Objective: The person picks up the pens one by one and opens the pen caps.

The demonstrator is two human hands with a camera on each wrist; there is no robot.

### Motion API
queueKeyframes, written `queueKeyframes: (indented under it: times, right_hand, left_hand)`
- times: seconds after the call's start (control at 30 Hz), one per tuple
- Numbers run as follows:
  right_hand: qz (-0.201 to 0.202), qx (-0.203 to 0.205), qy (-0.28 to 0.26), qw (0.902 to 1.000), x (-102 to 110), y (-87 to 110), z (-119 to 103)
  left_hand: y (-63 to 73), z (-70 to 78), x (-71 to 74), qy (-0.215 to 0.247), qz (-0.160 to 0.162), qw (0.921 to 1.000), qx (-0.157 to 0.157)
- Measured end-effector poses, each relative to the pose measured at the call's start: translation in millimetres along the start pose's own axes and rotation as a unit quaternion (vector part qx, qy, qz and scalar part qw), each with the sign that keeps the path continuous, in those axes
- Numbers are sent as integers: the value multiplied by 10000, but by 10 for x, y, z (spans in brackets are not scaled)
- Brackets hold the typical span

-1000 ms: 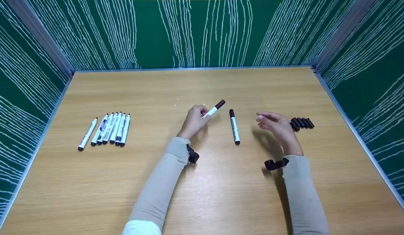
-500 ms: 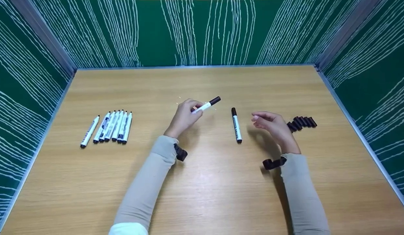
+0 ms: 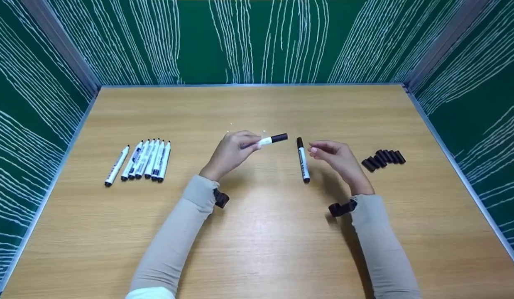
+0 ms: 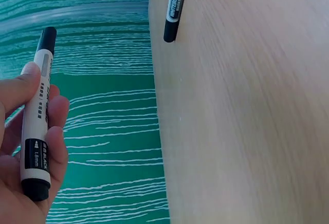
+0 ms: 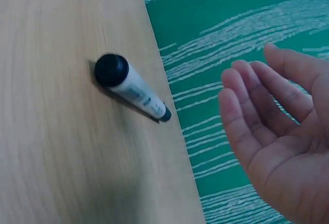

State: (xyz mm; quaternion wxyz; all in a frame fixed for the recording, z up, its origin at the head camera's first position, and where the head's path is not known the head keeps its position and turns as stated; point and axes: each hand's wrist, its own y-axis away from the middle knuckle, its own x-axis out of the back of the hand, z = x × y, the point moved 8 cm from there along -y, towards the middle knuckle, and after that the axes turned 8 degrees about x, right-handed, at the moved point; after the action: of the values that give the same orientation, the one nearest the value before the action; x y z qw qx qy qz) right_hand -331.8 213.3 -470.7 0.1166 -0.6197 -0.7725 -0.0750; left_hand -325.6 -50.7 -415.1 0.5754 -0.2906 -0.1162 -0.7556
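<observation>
My left hand grips a white marker with its black cap on, held above the table, the capped end pointing right in the head view. Its label reads "BLACK" and "1.8mm" in the left wrist view. A second capped marker lies on the table between the hands. Just to the right of it, my right hand hovers with relaxed fingers and holds nothing. In the right wrist view, that lying marker is apart from the fingers.
A row of several uncapped markers lies on the left, with one uncapped marker a little apart. Several loose black caps lie beyond the right hand. Green panels with white lines border the wooden table.
My left hand has moved left with its marker, which has turned closer to level. My right hand has shifted left toward the lying marker.
</observation>
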Motion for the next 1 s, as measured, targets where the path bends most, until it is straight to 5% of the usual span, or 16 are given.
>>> queueKeyframes:
  times: [0.27, 0.5, 1.0]
  right_hand:
    - [-138, 732, 645, 9951, -217, -46, -251]
    - [-357, 1450, 922, 9845, -476, -42, -491]
    - [-615, 3247, 1898, 9246, -806, -97, -784]
  left_hand:
    - [98, 110, 44, -745, 157, 9921, -994]
    - [143, 61, 63, -955, 193, 9873, -1254]
    - [179, 89, 117, -1711, 307, 9690, -1757]
